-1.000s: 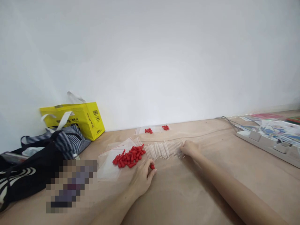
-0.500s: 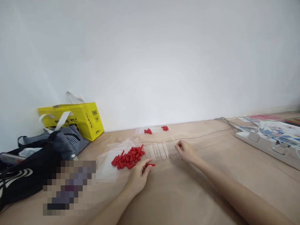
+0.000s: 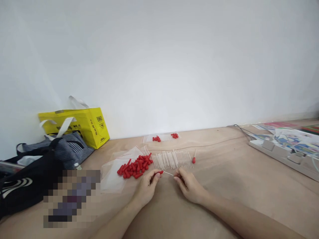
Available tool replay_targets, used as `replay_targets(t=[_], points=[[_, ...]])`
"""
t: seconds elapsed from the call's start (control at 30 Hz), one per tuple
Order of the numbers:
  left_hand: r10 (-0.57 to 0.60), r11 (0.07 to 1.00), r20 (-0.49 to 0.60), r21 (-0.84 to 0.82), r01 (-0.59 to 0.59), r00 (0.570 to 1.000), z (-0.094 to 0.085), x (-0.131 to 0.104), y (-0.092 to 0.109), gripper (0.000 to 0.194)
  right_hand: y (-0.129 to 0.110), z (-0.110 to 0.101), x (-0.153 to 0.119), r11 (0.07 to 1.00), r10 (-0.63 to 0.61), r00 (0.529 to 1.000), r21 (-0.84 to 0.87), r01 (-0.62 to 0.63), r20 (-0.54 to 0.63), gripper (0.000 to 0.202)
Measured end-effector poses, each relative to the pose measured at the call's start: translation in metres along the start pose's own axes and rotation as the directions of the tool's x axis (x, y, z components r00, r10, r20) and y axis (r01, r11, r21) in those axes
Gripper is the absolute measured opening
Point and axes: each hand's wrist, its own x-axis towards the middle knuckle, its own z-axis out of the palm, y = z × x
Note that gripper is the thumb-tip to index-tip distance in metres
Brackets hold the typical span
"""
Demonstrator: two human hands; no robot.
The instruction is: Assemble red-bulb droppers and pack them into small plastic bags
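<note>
My left hand (image 3: 147,186) pinches a small red cap (image 3: 160,172) near the table's middle. My right hand (image 3: 189,186) holds a thin clear tube (image 3: 169,174) whose tip meets that cap. Just beyond lies a row of several clear tubes (image 3: 171,160) side by side. A pile of red caps (image 3: 136,165) rests on a clear plastic bag (image 3: 112,176) to the left of the row. One capped tube (image 3: 194,157) lies alone at the row's right end.
A yellow bag (image 3: 82,124), a striped bag (image 3: 63,149) and a black bag (image 3: 23,186) crowd the left. Small bags with red caps (image 3: 164,136) lie by the wall. A white power strip (image 3: 281,154) and printed sheets (image 3: 291,136) sit at the right.
My right hand left the tube row's right end and came back toward me with one tube. My left hand lifted a red cap and met the tube with it. A capped tube now lies by the row.
</note>
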Motion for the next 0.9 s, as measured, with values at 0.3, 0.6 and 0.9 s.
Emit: replay_targets(t=[0.3, 0.6, 0.9], points=[[0.01, 0.999, -0.028, 0.047, -0.009, 1.0, 0.0, -0.001, 0.002, 0.022, -0.002, 0.0, -0.001, 0.999, 0.037, 0.999, 0.006, -0.037, 0.016, 0.011], [0.027, 0.999, -0.068, 0.049, -0.024, 0.997, 0.002, -0.004, 0.005, 0.02, -0.003, -0.003, -0.003, 0.995, -0.078, 0.997, -0.06, 0.078, -0.007, 0.017], [0.063, 0.993, -0.04, 0.098, -0.059, 0.997, 0.001, -0.007, 0.011, 0.02, 0.01, -0.002, 0.0, 0.917, -0.283, 0.959, -0.294, 0.27, -0.003, 0.022]])
